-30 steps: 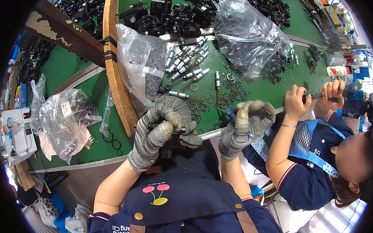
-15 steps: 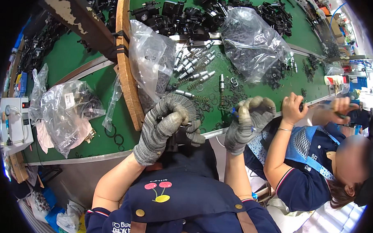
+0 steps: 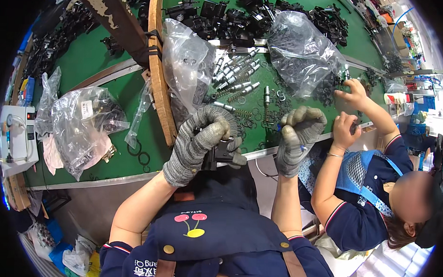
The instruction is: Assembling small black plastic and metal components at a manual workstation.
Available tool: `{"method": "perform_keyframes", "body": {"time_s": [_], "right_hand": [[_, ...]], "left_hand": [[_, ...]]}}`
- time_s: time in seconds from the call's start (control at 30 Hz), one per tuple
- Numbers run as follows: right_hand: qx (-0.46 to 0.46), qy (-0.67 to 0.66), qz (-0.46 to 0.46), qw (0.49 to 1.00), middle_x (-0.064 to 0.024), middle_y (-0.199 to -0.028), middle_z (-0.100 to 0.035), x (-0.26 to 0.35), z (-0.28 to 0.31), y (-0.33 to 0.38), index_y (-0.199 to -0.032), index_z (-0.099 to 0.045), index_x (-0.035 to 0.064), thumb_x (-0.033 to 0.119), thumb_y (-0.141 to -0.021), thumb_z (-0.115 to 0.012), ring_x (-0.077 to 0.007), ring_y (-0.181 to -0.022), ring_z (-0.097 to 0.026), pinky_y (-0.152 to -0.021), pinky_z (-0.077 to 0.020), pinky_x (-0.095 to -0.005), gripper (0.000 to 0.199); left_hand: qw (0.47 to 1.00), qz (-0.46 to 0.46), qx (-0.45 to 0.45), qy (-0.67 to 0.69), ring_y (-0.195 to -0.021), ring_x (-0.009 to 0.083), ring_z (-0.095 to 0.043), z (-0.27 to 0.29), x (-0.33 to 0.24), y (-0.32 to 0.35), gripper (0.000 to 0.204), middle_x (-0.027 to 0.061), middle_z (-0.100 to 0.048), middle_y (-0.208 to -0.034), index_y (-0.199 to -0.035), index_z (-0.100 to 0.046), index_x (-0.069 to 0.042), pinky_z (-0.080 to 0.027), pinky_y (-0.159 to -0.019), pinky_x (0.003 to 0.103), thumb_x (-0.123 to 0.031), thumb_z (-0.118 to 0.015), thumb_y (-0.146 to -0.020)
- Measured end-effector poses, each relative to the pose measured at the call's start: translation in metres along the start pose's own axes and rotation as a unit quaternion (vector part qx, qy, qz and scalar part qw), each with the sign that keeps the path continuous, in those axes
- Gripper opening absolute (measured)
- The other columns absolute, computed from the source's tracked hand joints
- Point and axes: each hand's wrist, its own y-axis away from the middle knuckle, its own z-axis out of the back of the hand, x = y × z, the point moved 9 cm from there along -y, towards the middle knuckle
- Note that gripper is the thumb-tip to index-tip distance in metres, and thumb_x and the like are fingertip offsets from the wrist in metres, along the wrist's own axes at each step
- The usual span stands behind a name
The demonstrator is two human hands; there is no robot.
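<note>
My left hand (image 3: 197, 145), in a grey knitted glove, is closed around a black metal part (image 3: 212, 160) at the table's front edge. Much of that part is hidden by the glove. To its right, my gloved right hand (image 3: 299, 134) pinches a thin blue tool (image 3: 279, 127), whose ends show on either side of the fingers; its tip I cannot make out. Beyond the hands lie silver plungers with springs (image 3: 228, 75), one of them standing apart as a single spring plunger (image 3: 267, 103). Black rings (image 3: 278, 111) are scattered around it.
A wooden rail (image 3: 160, 78) and a steel post (image 3: 113, 22) rise at my left. Clear bags (image 3: 302, 53) of rings and a heap of black metal assemblies (image 3: 225, 21) cover the far table. At my right, a co-worker's hands (image 3: 348, 128) work close by.
The view has shifted slightly. Both my hands keep their grips, the black part showing more below the left glove. The co-worker's far hand has reached over to the parts on the table.
</note>
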Motion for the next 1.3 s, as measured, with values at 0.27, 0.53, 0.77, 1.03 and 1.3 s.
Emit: {"method": "perform_keyframes", "body": {"time_s": [0.27, 0.53, 0.77, 1.03, 1.3], "right_hand": [[0.127, -0.189, -0.077, 0.971, -0.0040, -0.107, -0.054, 0.078, -0.116, -0.032, -0.132, -0.049, 0.0078, 0.006, -0.083, -0.072, -0.0120, -0.082, -0.053, -0.068, -0.0491, -0.0256, 0.054], [0.199, -0.037, -0.157, 0.967, -0.0063, -0.102, -0.058, 0.078, -0.176, -0.027, -0.129, -0.050, 0.0025, 0.030, -0.076, -0.089, -0.0110, -0.073, -0.052, -0.064, -0.0424, -0.0223, 0.071], [0.240, -0.026, -0.165, 0.956, -0.0063, -0.102, -0.057, 0.070, -0.184, -0.021, -0.126, -0.051, 0.0005, 0.028, -0.077, -0.089, -0.0113, -0.076, -0.053, -0.066, -0.0439, -0.0231, 0.068], [0.161, -0.075, -0.146, 0.973, -0.0056, -0.091, -0.053, 0.076, -0.172, -0.025, -0.121, -0.051, 0.0053, 0.028, -0.080, -0.085, -0.0136, -0.071, -0.051, -0.058, -0.0430, -0.0256, 0.058], [0.126, -0.195, -0.018, 0.972, -0.0003, -0.080, -0.046, 0.131, -0.133, -0.037, -0.121, -0.045, 0.0076, 0.011, -0.085, -0.070, -0.0072, -0.060, -0.046, -0.050, -0.0406, -0.0221, 0.044]], "left_hand": [[0.989, 0.013, 0.052, 0.136, -0.091, 0.0168, -0.063, -0.004, 0.019, 0.006, 0.036, 0.0070, -0.061, -0.099, -0.110, -0.057, -0.006, -0.056, -0.083, 0.032, -0.040, -0.064, -0.099], [1.000, -0.007, -0.010, 0.009, -0.097, 0.0115, -0.060, 0.006, 0.007, 0.011, 0.032, 0.0030, -0.060, -0.106, -0.115, -0.057, -0.007, -0.051, -0.090, 0.029, -0.034, -0.062, -0.099], [0.998, -0.027, -0.002, -0.058, -0.103, 0.0097, -0.054, 0.006, 0.005, 0.007, 0.029, 0.0008, -0.057, -0.109, -0.118, -0.056, -0.007, -0.048, -0.093, 0.028, -0.020, -0.061, -0.093], [0.996, -0.059, 0.039, 0.054, -0.097, 0.0135, -0.059, 0.010, 0.013, 0.003, 0.045, 0.0055, -0.060, -0.106, -0.118, -0.055, -0.006, -0.050, -0.086, 0.029, -0.046, -0.060, -0.099], [0.993, 0.012, 0.013, 0.115, -0.081, 0.0099, -0.060, -0.002, 0.007, 0.026, 0.013, 0.0024, -0.061, -0.093, -0.114, -0.056, -0.007, -0.050, -0.073, 0.023, -0.007, -0.045, -0.106]]}}
